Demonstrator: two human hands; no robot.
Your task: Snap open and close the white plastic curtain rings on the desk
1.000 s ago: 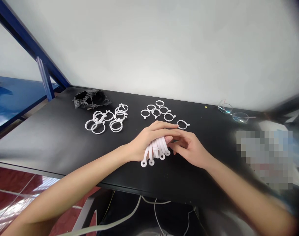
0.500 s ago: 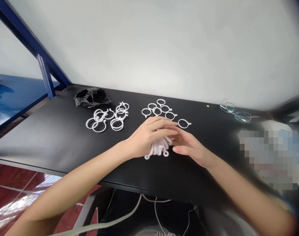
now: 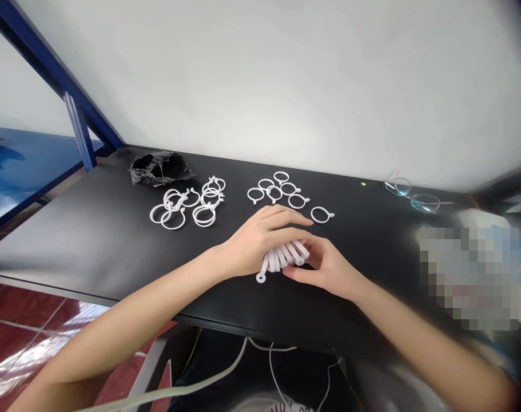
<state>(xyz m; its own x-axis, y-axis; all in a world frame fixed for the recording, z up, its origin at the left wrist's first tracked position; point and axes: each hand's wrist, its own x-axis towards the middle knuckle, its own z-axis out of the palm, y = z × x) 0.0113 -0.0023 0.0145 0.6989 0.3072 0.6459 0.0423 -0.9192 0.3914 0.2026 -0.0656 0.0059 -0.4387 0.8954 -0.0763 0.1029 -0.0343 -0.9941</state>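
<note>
Several white curtain rings [image 3: 283, 256] with small eyelets are bunched together under my hands, just above the black table. My left hand [image 3: 260, 237] is curled over the bunch from above and grips it. From the right, my right hand [image 3: 324, 266] closes on the same bunch, its thumb along the lower front edge. Parts of the rings are hidden by my fingers. One eyelet hangs down at the bunch's left side. Beyond my hands lies a loose group of white rings [image 3: 297, 200], spread flat. To the left is another pile of white rings [image 3: 172, 220], overlapping each other.
A crumpled black plastic bag [image 3: 161, 169] sits at the table's back left. Eyeglasses [image 3: 425, 202] lie at the back right, near a blurred-out packet [image 3: 466, 280]. The black table [image 3: 114, 229] meets a white wall. Pale cables [image 3: 226, 372] hang below the front edge.
My right hand has moved left and closed onto the bunch, its thumb now against the rings. The held rings have fanned out and tilted. Rings on the table lie as before.
</note>
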